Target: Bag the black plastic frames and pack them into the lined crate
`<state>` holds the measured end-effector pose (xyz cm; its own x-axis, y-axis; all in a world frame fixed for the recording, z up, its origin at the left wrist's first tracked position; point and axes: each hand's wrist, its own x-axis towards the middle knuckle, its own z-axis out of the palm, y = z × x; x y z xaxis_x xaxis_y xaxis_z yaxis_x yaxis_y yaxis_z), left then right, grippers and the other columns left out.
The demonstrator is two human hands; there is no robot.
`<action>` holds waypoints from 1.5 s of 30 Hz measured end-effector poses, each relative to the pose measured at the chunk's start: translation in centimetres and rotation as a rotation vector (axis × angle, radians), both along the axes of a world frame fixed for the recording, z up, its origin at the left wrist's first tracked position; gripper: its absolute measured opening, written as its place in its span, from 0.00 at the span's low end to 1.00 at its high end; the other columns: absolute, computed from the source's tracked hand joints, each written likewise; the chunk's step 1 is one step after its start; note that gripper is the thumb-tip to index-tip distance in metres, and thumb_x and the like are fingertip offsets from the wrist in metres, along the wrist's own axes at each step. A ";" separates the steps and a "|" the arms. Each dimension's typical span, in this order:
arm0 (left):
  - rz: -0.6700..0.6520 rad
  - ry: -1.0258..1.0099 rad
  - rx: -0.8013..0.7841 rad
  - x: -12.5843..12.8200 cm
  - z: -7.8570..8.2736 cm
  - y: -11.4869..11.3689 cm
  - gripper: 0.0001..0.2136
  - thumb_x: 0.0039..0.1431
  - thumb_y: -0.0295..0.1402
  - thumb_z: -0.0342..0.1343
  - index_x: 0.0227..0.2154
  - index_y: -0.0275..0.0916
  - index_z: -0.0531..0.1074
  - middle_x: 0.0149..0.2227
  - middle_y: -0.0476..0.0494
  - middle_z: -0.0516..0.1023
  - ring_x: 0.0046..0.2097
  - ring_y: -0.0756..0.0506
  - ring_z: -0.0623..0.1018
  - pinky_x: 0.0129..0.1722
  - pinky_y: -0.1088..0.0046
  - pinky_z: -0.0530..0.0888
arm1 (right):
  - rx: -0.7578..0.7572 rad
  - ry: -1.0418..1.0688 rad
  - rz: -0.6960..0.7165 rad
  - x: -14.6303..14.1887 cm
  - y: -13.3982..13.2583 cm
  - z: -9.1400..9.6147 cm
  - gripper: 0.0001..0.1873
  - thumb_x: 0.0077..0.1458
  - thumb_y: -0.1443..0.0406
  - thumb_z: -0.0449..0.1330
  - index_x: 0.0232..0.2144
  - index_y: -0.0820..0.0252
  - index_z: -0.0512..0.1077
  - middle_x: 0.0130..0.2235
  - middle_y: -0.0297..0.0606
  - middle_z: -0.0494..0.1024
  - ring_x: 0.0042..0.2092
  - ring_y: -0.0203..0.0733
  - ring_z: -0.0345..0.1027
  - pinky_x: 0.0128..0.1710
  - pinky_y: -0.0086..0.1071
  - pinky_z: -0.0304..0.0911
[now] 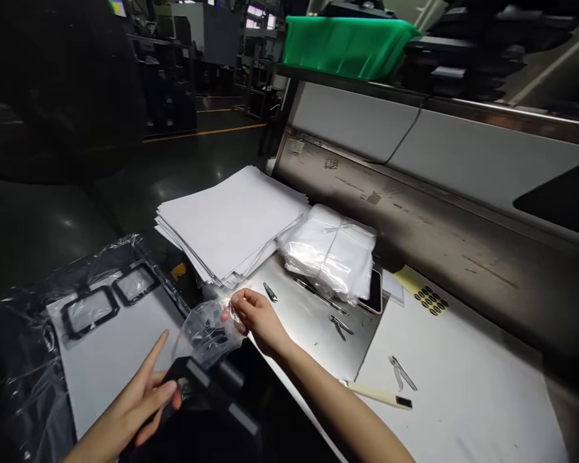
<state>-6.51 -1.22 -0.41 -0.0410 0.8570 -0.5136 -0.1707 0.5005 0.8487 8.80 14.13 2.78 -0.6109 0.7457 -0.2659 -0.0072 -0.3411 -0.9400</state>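
My right hand (255, 316) pinches the top edge of a small clear plastic bag (206, 331) with dark contents, held just off the table's left edge. My left hand (142, 393) grips a black rectangular frame part (200, 379) at its corner, thumb and fingers closed on it, index finger stretched out. The bag hangs right above that frame. Below them a white sheet (110, 354) on clear plastic film carries two more black frames (89, 310).
A stack of white paper sheets (231, 218) and a bagged white bundle (330, 251) lie on the table (463, 379). Tweezers (340, 326), cutters (403, 373), a brush handle (381, 395), a phone (376, 292) and a yellow sheet of black dots (427, 296) lie nearby. A green bin (347, 45) sits above.
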 end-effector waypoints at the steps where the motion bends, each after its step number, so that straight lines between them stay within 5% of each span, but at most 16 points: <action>1: -0.039 0.019 0.007 0.2 -0.2 0.2 0.32 0.54 0.43 0.46 0.55 0.52 0.32 0.25 0.50 0.72 0.13 0.57 0.57 0.16 0.78 0.53 | 0.046 -0.030 0.068 -0.4 -0.2 0.0 0.10 0.48 0.60 0.50 0.23 0.59 0.55 0.17 0.28 0.64 0.16 0.27 0.44 0.14 0.23 0.43; 3: -0.056 0.017 -0.015 0.5 -0.9 0.5 0.26 0.54 0.43 0.45 0.53 0.46 0.43 0.21 0.52 0.70 0.13 0.57 0.56 0.15 0.78 0.51 | 0.160 -0.097 0.210 -0.5 -0.7 0.3 0.09 0.50 0.60 0.48 0.24 0.60 0.57 0.19 0.30 0.65 0.16 0.28 0.46 0.15 0.24 0.45; 6: -0.007 -0.008 -0.071 0.2 -1.9 -0.3 0.15 0.54 0.45 0.44 0.33 0.36 0.62 0.17 0.55 0.63 0.13 0.58 0.53 0.14 0.78 0.49 | 0.402 -0.203 0.340 0.8 -1.7 0.7 0.06 0.48 0.63 0.51 0.24 0.61 0.62 0.23 0.33 0.66 0.22 0.31 0.50 0.22 0.27 0.48; 8: 0.031 -0.031 -0.110 -0.3 -2.2 -1.5 0.15 0.53 0.46 0.45 0.31 0.36 0.61 0.17 0.56 0.61 0.14 0.57 0.54 0.14 0.78 0.52 | 0.540 -0.263 0.373 2.4 -2.9 0.5 0.03 0.44 0.67 0.52 0.21 0.61 0.62 0.22 0.33 0.62 0.23 0.31 0.47 0.24 0.29 0.46; 10: 0.064 -0.056 -0.149 -0.8 -2.3 -2.7 0.19 0.53 0.46 0.45 0.41 0.37 0.58 0.17 0.56 0.62 0.15 0.56 0.57 0.15 0.78 0.55 | 0.670 -0.313 0.456 4.0 -4.7 -0.2 0.03 0.42 0.70 0.51 0.20 0.61 0.60 0.21 0.33 0.60 0.22 0.31 0.43 0.23 0.29 0.44; 14: 0.093 -0.084 -0.184 -1.7 -2.2 -3.8 0.29 0.52 0.44 0.47 0.53 0.40 0.45 0.15 0.57 0.62 0.14 0.54 0.60 0.15 0.78 0.60 | 0.937 -0.305 0.802 4.1 -8.5 -2.4 0.04 0.48 0.69 0.47 0.27 0.63 0.62 0.21 0.35 0.65 0.20 0.32 0.51 0.18 0.27 0.47; 19: 0.104 -0.098 -0.141 -2.0 -3.5 -3.1 0.30 0.52 0.41 0.49 0.55 0.47 0.41 0.13 0.57 0.65 0.15 0.51 0.64 0.13 0.79 0.60 | 0.794 -0.109 0.772 -2.3 -10.4 -4.2 0.10 0.55 0.71 0.41 0.31 0.62 0.62 0.30 0.37 0.72 0.30 0.32 0.65 0.32 0.23 0.60; 22: 0.187 -0.071 -0.109 -2.1 -4.9 -3.2 0.22 0.51 0.41 0.51 0.49 0.41 0.57 0.23 0.51 0.72 0.26 0.49 0.72 0.26 0.77 0.69 | 0.716 -0.015 0.829 -4.7 -10.6 -4.6 0.11 0.56 0.71 0.42 0.29 0.63 0.63 0.30 0.35 0.72 0.31 0.29 0.66 0.36 0.20 0.60; 24: 0.246 -0.031 -0.128 -2.1 -5.8 -3.8 0.14 0.50 0.43 0.51 0.36 0.38 0.65 0.24 0.51 0.72 0.27 0.50 0.72 0.28 0.78 0.69 | 0.719 -0.065 0.885 -4.4 -10.4 -4.9 0.06 0.55 0.67 0.48 0.31 0.63 0.64 0.30 0.34 0.72 0.31 0.30 0.66 0.35 0.19 0.60; 27: 0.295 0.018 -0.215 -1.9 -7.1 -5.2 0.16 0.51 0.48 0.45 0.23 0.39 0.63 0.14 0.56 0.65 0.14 0.52 0.64 0.14 0.78 0.62 | 0.892 -0.332 0.854 -1.9 -9.9 -5.3 0.10 0.50 0.66 0.55 0.37 0.63 0.63 0.32 0.37 0.71 0.32 0.36 0.64 0.34 0.25 0.61; 31: 0.305 0.056 -0.303 -2.1 -8.8 -6.6 0.19 0.51 0.50 0.43 0.22 0.37 0.64 0.16 0.51 0.70 0.14 0.51 0.65 0.14 0.77 0.62 | 1.124 -0.646 0.783 0.7 -10.2 -6.2 0.08 0.44 0.74 0.51 0.30 0.64 0.65 0.31 0.41 0.68 0.30 0.39 0.60 0.27 0.29 0.59; 35: 0.263 0.116 -0.394 -3.5 -9.4 -7.8 0.23 0.50 0.51 0.44 0.17 0.35 0.68 0.14 0.46 0.70 0.16 0.50 0.66 0.17 0.76 0.61 | 1.048 -0.491 0.907 -0.1 -11.4 -7.3 0.15 0.36 0.71 0.55 0.32 0.65 0.65 0.31 0.39 0.68 0.29 0.37 0.60 0.26 0.26 0.58; 39: 0.271 0.080 -0.517 -4.6 -8.5 -10.0 0.24 0.45 0.53 0.48 0.14 0.35 0.69 0.12 0.46 0.69 0.17 0.49 0.66 0.17 0.77 0.59 | 1.036 -0.499 0.917 -1.6 -11.2 -7.9 0.13 0.37 0.72 0.53 0.31 0.65 0.65 0.32 0.39 0.69 0.31 0.37 0.60 0.27 0.26 0.58; 45: 0.643 -0.242 -0.586 -3.1 -7.4 -11.6 0.22 0.34 0.52 0.59 0.25 0.36 0.69 0.17 0.48 0.73 0.19 0.49 0.70 0.18 0.77 0.66 | 1.228 -0.347 0.961 -2.5 -11.4 -8.6 0.09 0.43 0.69 0.54 0.32 0.64 0.65 0.30 0.38 0.69 0.29 0.37 0.58 0.25 0.28 0.57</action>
<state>-9.62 -12.81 -7.79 -0.2557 0.3037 -0.9178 -0.7080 0.5876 0.3917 6.28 2.72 -5.77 -0.9991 -0.0062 -0.0415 0.0175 0.8380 -0.5454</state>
